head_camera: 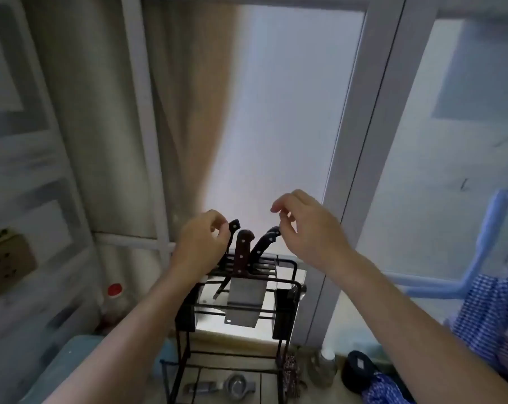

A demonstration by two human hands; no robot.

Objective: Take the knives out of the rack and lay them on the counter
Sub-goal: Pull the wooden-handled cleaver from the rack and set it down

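A black wire knife rack (287, 290) stands on the counter in front of a frosted window. In it a cleaver (244, 301) with a brown riveted handle hangs blade down in the middle. My left hand (198, 246) pinches the black handle of a thin knife (233, 227) at the rack's left; its narrow blade slants below the top bars. Two curved black-handled knives (264, 243) lean to the right in the rack. My right hand (308, 231) hovers just above their handle ends with curled, spread fingers, holding nothing.
A red-capped bottle (114, 290) stands left of the rack, a cardboard box (6, 259) further left. Below the rack lies a metal strainer (235, 384). A glass jar (324, 365), a dark round object (359, 370) and blue checked cloth (486, 304) lie to the right.
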